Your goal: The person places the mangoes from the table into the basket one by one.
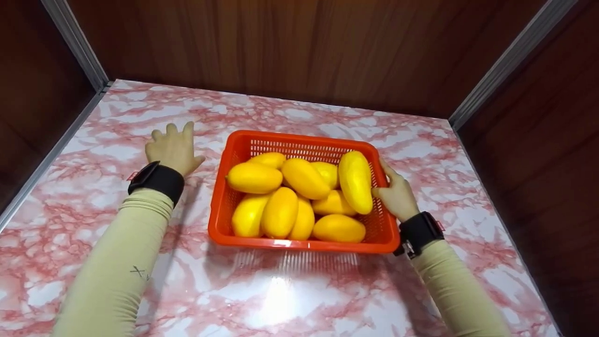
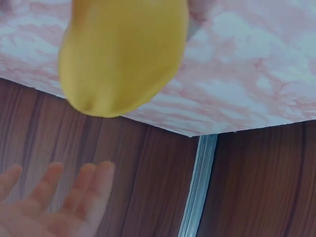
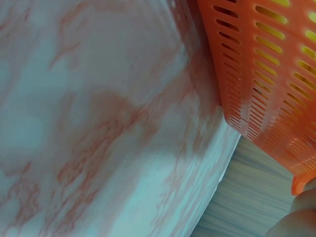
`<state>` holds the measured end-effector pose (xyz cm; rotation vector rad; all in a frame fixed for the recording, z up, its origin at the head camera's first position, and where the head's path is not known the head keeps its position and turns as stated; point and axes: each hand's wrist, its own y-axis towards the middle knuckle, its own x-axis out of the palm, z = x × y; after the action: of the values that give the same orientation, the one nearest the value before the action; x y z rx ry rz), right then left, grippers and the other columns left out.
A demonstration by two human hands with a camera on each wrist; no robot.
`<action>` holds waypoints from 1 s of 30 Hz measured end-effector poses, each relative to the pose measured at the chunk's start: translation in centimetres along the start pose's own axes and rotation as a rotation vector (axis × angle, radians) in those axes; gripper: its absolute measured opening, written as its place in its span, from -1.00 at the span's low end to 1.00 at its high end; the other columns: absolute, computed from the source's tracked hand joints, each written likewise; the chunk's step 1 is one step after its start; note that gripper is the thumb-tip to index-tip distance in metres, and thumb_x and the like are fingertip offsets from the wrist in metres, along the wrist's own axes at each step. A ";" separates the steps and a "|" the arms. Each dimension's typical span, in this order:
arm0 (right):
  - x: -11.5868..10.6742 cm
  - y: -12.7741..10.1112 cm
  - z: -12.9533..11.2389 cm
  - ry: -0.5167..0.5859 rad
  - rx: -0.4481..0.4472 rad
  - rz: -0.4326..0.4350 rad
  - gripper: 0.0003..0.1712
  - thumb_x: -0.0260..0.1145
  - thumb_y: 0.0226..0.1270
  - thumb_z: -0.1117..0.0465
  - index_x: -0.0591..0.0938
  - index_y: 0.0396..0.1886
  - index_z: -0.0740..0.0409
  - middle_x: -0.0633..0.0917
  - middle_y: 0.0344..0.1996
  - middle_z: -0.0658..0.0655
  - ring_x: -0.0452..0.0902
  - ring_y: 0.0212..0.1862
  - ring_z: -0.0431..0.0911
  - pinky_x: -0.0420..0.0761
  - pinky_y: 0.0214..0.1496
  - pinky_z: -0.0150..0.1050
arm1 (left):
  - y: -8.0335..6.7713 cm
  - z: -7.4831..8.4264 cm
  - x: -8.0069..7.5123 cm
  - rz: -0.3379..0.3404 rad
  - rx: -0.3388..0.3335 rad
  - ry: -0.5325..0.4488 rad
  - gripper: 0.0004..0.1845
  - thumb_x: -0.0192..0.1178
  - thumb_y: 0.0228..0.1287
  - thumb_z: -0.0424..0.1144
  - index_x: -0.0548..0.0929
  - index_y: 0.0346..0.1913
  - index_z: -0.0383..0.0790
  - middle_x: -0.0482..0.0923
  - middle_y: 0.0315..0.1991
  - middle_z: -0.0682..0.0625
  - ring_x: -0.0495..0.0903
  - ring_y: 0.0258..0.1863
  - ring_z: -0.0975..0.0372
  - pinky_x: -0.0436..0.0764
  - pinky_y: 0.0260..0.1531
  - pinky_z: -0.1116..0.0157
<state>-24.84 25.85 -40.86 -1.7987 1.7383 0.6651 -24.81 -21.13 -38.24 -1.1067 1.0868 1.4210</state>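
Observation:
A red-orange plastic basket (image 1: 299, 244) holds several yellow mangoes (image 1: 304, 179). My right hand (image 1: 400, 194) grips its right rim, thumb over the inner side; in the right wrist view, curled fingers (image 3: 298, 217) show by the basket's rim and slotted wall (image 3: 266, 89). To the left of the basket, my left hand (image 1: 172, 149) is held with fingers spread, holding nothing. In the left wrist view, a large smooth yellow mango (image 2: 121, 54) looms close to the camera, apart from the open left hand (image 2: 59, 202). The head view does not show this mango.
The table (image 1: 281, 299) has a red-and-white marbled top. Dark wood-grain panels (image 1: 299, 51) enclose it at the back and sides, with metal strips (image 1: 505, 61) at the corners.

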 end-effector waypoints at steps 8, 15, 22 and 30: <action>0.0 0.0 0.0 0.006 0.000 0.007 0.02 0.24 0.07 0.35 0.14 0.57 -0.16 0.61 0.11 0.40 0.61 -0.16 0.06 0.62 -0.21 -0.29 | -0.5 -1.8 1.5 -0.119 -0.068 -0.014 0.03 0.33 0.19 -0.02 -0.08 0.56 -0.17 0.08 0.29 -0.65 0.26 0.11 -0.55 0.51 -0.11 -0.32; 0.0 0.0 -0.1 -0.007 -0.012 0.011 0.02 0.24 0.07 0.36 0.15 0.58 -0.13 0.59 0.16 0.38 0.58 -0.14 0.08 0.59 -0.16 -0.27 | -0.9 -2.9 2.5 -0.168 -0.090 0.001 0.07 0.31 0.22 -0.02 -0.18 0.57 -0.22 0.12 0.22 -0.70 0.33 0.02 -0.51 0.56 -0.15 -0.25; 0.1 0.0 -0.1 -0.018 -0.012 0.017 0.02 0.24 0.05 0.35 0.15 0.58 -0.11 0.60 0.15 0.39 0.60 -0.18 0.07 0.61 -0.12 -0.21 | -1.1 -3.6 3.2 -0.161 -0.115 -0.030 0.07 0.31 0.20 -0.01 -0.16 0.56 -0.24 0.18 0.14 -0.71 0.35 0.01 -0.50 0.55 -0.14 -0.25; 0.1 0.0 -0.2 -0.021 -0.004 0.010 0.02 0.24 0.06 0.34 0.15 0.58 -0.13 0.57 0.20 0.37 0.60 -0.13 0.08 0.61 -0.09 -0.19 | -1.2 -3.8 3.6 -0.161 -0.118 -0.060 0.09 0.31 0.18 -0.07 -0.19 0.56 -0.28 0.28 0.08 -0.71 0.42 -0.05 -0.49 0.56 -0.16 -0.25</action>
<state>-24.82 25.69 -40.78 -1.7809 1.7345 0.6897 -23.60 -24.11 -42.50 -1.1999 0.8606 1.3956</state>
